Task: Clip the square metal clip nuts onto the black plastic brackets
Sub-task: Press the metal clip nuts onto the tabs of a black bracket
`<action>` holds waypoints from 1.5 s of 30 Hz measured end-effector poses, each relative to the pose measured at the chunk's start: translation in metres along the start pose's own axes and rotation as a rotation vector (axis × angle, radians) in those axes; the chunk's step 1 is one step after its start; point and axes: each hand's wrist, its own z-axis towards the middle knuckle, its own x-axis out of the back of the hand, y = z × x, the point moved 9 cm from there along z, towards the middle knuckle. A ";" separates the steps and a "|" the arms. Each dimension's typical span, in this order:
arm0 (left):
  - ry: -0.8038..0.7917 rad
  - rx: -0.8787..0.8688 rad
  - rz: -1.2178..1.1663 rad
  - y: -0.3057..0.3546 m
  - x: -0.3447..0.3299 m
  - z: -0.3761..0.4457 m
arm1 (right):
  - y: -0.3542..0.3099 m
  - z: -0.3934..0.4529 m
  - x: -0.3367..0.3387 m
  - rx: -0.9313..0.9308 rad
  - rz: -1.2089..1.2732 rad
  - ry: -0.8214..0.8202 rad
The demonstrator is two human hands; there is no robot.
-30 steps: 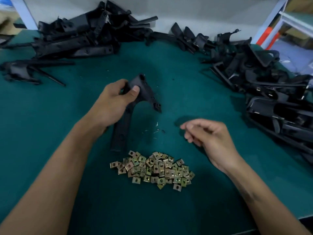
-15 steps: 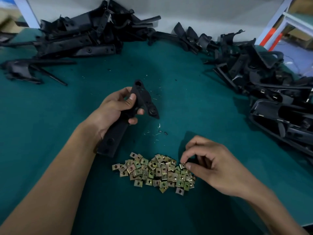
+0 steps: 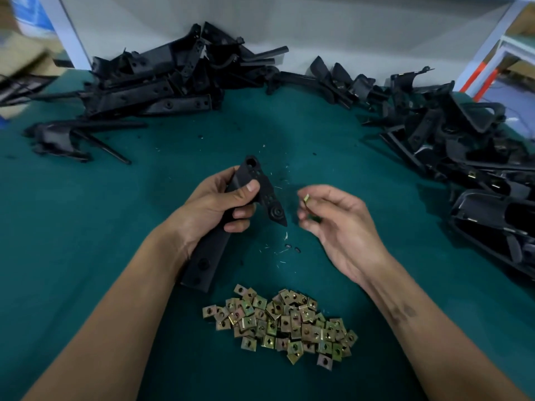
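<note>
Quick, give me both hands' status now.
Left hand: grips the black bracket.
Right hand: pinches one clip nut.

— Where was room to pass?
— On the bare green mat (image 3: 86,227) in the middle.
— And what blocked?
— Bracket heaps far left (image 3: 162,82) and right (image 3: 463,146); the clip-nut pile (image 3: 283,322) near.

Both forearms bare to frame edge, no sleeves visible. Left hand (image 3: 215,208): no glove, no ring, no watch; short trimmed thumbnail. Right hand (image 3: 338,227): likewise ungloved, wrist bare. Dark smudged marking on right forearm (image 3: 405,312), shape unclear. Fingers (image 3: 240,211) without tape or plasters.
</note>
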 end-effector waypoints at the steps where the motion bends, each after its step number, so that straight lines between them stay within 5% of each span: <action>1: 0.005 -0.004 0.005 0.000 0.000 0.000 | 0.002 0.010 -0.008 -0.010 0.073 0.017; 7: 0.033 -0.021 0.021 0.001 0.002 0.000 | 0.015 0.035 -0.035 -0.012 0.287 -0.040; 24: -0.011 -0.032 0.081 0.000 0.001 0.000 | -0.004 0.025 -0.021 0.021 0.063 -0.152; 30: -0.031 -0.046 0.132 0.002 -0.002 -0.001 | -0.007 0.024 -0.022 0.076 -0.127 -0.102; 45: 0.015 -0.060 0.153 0.003 0.000 -0.002 | -0.008 0.021 -0.014 0.016 -0.122 -0.019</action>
